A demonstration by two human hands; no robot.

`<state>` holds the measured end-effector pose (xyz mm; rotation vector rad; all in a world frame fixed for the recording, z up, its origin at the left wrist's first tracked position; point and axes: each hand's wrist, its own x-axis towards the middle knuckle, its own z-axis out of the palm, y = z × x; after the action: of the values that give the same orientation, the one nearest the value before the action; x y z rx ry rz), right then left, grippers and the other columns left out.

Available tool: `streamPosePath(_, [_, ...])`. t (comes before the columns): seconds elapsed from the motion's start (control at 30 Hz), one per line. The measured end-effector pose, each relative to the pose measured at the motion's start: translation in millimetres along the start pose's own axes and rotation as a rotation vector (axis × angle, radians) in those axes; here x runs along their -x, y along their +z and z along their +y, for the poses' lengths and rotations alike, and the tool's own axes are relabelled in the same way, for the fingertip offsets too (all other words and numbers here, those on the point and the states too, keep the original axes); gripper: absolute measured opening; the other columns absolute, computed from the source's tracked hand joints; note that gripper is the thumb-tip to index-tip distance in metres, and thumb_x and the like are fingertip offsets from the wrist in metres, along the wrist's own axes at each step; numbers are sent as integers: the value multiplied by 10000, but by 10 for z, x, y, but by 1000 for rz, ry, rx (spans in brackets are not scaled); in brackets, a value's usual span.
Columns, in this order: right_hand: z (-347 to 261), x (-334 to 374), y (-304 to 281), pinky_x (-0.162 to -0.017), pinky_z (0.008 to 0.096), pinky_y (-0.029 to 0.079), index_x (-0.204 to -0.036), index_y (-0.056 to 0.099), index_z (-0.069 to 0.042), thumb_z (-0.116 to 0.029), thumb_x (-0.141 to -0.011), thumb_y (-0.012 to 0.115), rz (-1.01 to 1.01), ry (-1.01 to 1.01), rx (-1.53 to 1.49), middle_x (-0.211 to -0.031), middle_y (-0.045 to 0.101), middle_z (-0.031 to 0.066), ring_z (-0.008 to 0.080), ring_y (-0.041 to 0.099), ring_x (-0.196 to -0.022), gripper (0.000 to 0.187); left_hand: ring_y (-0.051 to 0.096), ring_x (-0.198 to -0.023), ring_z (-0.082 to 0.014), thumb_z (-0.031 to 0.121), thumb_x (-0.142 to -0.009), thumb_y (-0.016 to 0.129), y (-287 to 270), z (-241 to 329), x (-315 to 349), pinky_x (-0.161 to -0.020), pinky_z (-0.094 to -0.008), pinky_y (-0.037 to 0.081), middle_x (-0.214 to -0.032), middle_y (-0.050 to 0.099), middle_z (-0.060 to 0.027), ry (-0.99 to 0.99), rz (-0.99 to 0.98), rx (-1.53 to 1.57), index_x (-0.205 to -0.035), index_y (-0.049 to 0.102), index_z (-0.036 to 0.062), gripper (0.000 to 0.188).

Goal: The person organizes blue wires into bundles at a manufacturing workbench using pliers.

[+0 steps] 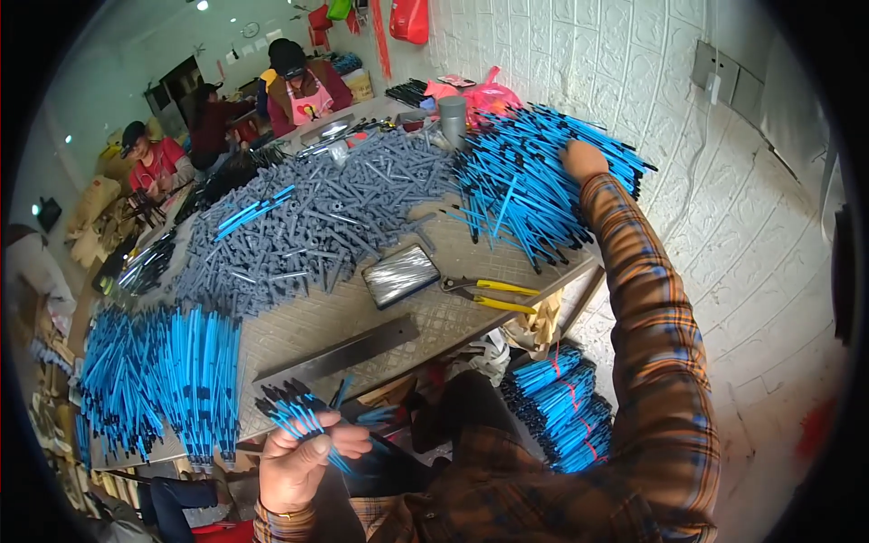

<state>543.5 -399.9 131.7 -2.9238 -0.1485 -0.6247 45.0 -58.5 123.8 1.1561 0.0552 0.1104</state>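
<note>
The left hand is gripping a small bunch of blue, black-tipped sticks by the near edge of the worktop; the right hand is reaching into the blue pile, its grip's state escaping me. They're apparently gathering sticks; the next move is probably demanding careful untangling.

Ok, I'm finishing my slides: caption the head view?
Left hand grips black-tipped blue rods; right hand at larger pile.
</note>
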Motion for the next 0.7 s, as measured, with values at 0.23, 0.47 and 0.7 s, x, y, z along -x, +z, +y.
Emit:
streamPosePath(0.23, [-242, -136, 43, -644, 352, 458, -845, 551, -38, -313, -873, 515, 288, -44, -617, -751, 591, 118, 247, 577, -708, 279, 588, -956, -406, 56, -859, 529, -53, -20, -37, -865, -509, 455, -1051, 575, -289, 83, -4, 72, -1167, 502, -3, 315])
streamPosePath(0.47, [-800, 474, -595, -528, 264, 381, -724, 465, -43, -295, -895, 525, -109, -35, -983, -598, 428, 15, 97, 418, -568, 311, 541, -1058, -383, 47, -858, 530, 120, 29, -162, -911, -476, 436, -1150, 535, -260, 155, 105, 302, -1195, 473, 12, 343])
streamPosePath(0.7, [-1383, 1173, -685, -513, 289, 352, -738, 456, -18, -199, -897, 523, 162, -581, -970, -606, 385, 59, 126, 348, -568, 250, 532, -1083, -327, 54, -860, 542, 274, 145, -216, -924, -423, 437, -1169, 530, -211, 294, 256, 327, -1192, 478, 38, 339])
